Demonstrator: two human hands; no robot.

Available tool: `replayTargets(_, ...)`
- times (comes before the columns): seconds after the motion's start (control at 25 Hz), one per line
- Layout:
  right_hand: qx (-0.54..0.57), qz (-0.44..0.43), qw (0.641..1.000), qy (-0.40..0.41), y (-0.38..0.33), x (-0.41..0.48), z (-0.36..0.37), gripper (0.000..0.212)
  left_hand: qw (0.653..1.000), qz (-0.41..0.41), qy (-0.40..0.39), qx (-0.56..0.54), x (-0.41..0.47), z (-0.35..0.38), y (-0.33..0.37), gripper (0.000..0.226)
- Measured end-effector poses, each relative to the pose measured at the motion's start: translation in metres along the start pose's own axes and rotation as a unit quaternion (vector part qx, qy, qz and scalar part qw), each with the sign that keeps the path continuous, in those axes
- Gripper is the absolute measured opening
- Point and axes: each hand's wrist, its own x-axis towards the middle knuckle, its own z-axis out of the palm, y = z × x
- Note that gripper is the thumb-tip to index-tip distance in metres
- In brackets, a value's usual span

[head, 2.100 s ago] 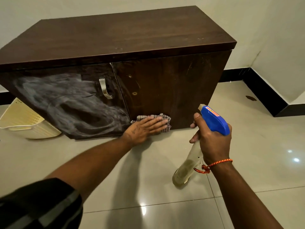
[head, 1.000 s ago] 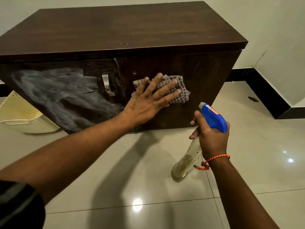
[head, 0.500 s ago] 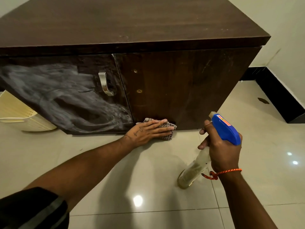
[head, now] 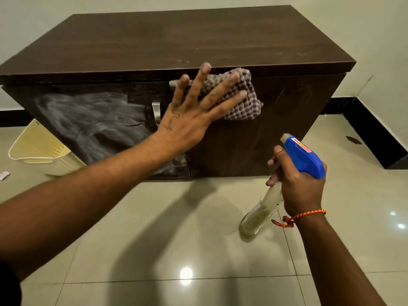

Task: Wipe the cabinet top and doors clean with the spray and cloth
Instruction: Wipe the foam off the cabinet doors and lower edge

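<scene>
Left hand (head: 189, 120), fingers spread flat, presses the checkered cloth (head: 242, 102) on the right door (head: 276, 133) at its upper edge, just under the cabinet top (head: 176, 40) overhang and beside the door handle (head: 156, 112). Right hand (head: 298, 188) is curled round the spray bottle (head: 305, 160), held off the door over the tile floor (head: 154, 239). The left door (head: 88, 124) is white-smeared, with a cream basket (head: 39, 149) by its lower corner.

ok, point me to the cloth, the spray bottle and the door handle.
cloth (head: 250, 107), head view, checked fabric near its right edge.
spray bottle (head: 306, 160), head view, blue trigger head.
door handle (head: 155, 111), head view, upper metal part.
</scene>
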Motion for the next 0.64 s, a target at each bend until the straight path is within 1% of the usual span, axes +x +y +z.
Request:
replayTargets(0.08, 0.010, -0.001, 1.000, -0.006, -0.004, -0.002, 0.003, 0.018, 1.000, 0.006, -0.005, 0.012, 0.009, -0.015, -0.019, 0.092)
replayTargets(0.16, 0.010, -0.004, 1.000, -0.011, -0.006, -0.003, 0.003, 0.018, 1.000, 0.011, 0.000, 0.012, 0.007, -0.016, -0.023, 0.091)
replayTargets(0.2, 0.007, -0.005, 1.000, -0.011, -0.007, -0.004, 0.001, 0.018, 1.000, 0.001, 0.000, -0.003, 0.007, -0.014, -0.019, 0.087)
replayTargets(0.32, -0.009, -0.005, 1.000, -0.005, -0.007, -0.007, -0.008, 0.018, 0.998, -0.035, 0.020, -0.045, 0.016, -0.001, 0.013, 0.058)
replayTargets(0.36, -0.015, -0.002, 1.000, 0.000, -0.007, -0.007, -0.013, 0.017, 0.997, -0.042, 0.026, -0.055, 0.025, 0.003, 0.029, 0.056)
replayTargets(0.48, -0.022, -0.003, 1.000, 0.018, -0.009, -0.006, -0.027, 0.020, 0.993, -0.057, 0.050, -0.090, 0.068, 0.008, 0.082, 0.062)
replayTargets(0.56, -0.038, -0.007, 0.999, 0.031, -0.008, -0.004, -0.038, 0.020, 0.991, -0.037, 0.066, -0.108, 0.101, 0.005, 0.115, 0.075)
replayTargets(0.64, -0.043, -0.005, 0.998, 0.045, -0.006, -0.003, -0.052, 0.016, 0.992, -0.008, 0.071, -0.107, 0.126, 0.004, 0.136, 0.087)
